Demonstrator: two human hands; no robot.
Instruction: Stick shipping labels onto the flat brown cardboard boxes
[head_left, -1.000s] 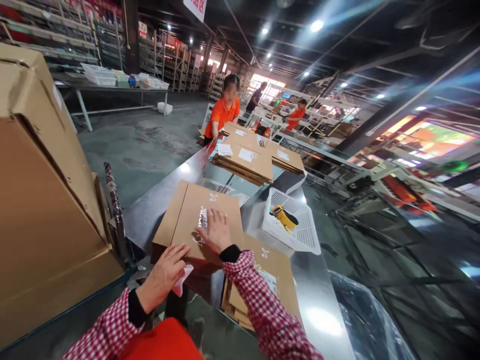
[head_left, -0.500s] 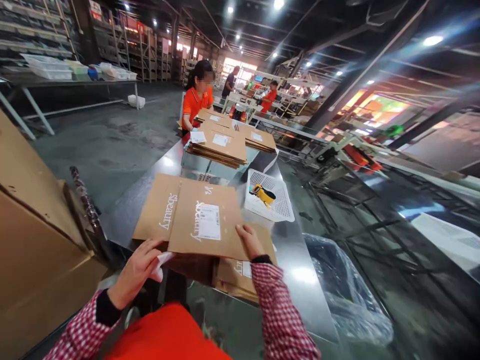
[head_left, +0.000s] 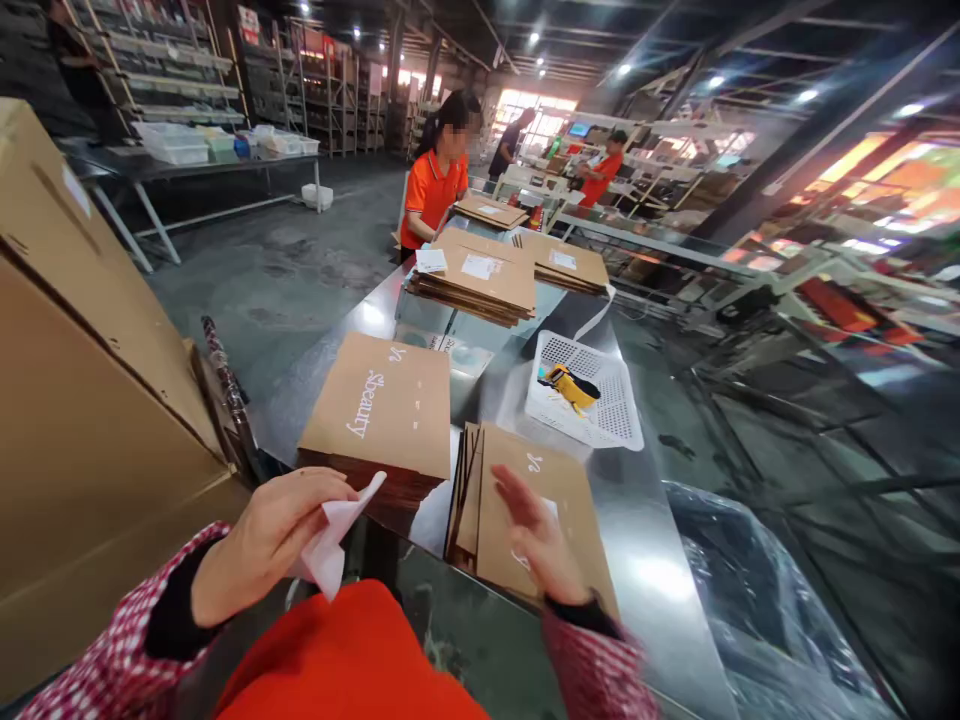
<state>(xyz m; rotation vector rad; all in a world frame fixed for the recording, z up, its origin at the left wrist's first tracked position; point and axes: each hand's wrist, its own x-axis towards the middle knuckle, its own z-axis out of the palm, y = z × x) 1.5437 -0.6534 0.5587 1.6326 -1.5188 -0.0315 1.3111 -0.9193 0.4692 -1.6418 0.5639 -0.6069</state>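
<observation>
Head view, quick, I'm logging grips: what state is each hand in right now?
Left hand: closed, holding pale paper.
Right hand: open, nothing visibly held, over the right cardboard stack; contact unclear.

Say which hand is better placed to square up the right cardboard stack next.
Right, I'd judge: the right hand is over that cardboard stack and appears unloaded; the left hand holds white paper near the other stack.
</observation>
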